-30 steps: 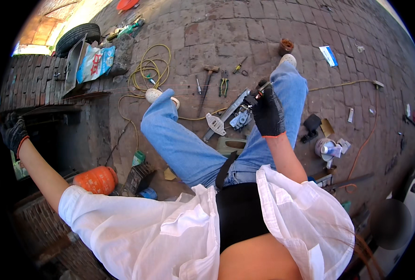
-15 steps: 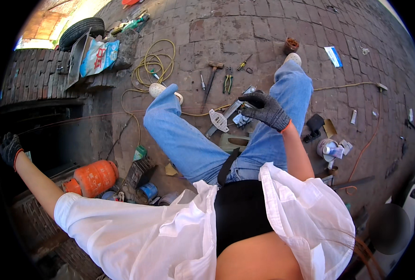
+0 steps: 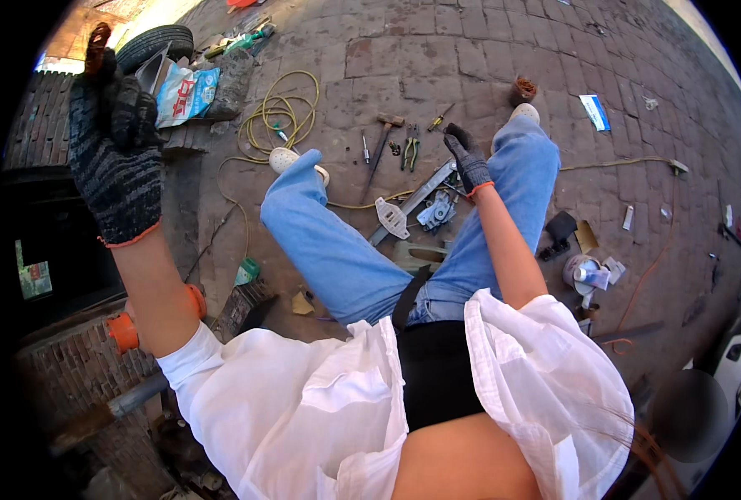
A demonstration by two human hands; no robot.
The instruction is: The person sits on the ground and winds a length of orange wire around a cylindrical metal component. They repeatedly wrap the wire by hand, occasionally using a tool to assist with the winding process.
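My left hand [image 3: 119, 150], in a dark grey knit glove with an orange cuff, is raised high at the left. Its fingers are bent round a reddish-brown thing [image 3: 97, 48] that sticks up at the fingertips; I cannot make out its kind. My right hand [image 3: 469, 158], gloved alike, reaches over my right knee with its fingers stretched forward and nothing visible in them. Beside it on the ground lie a long metal rail [image 3: 416, 200], a grey mechanism [image 3: 437, 211] and a pale slotted plate [image 3: 392, 218]. A green tool case [image 3: 416, 252] sits between my thighs.
Ahead lie a hammer [image 3: 382, 142], pliers [image 3: 410, 150], screwdriver [image 3: 441, 117] and coiled yellow cord [image 3: 279, 117]. A pot of coppery strands [image 3: 523, 89] stands beyond my right foot. An orange gas cylinder [image 3: 123, 332] is partly behind my left arm, near a dark opening [image 3: 62, 242].
My left hand has risen from beside the dark opening to the upper left. My right hand has straightened from a curled pose and shifted slightly forward. Thin reddish strands across the left no longer show.
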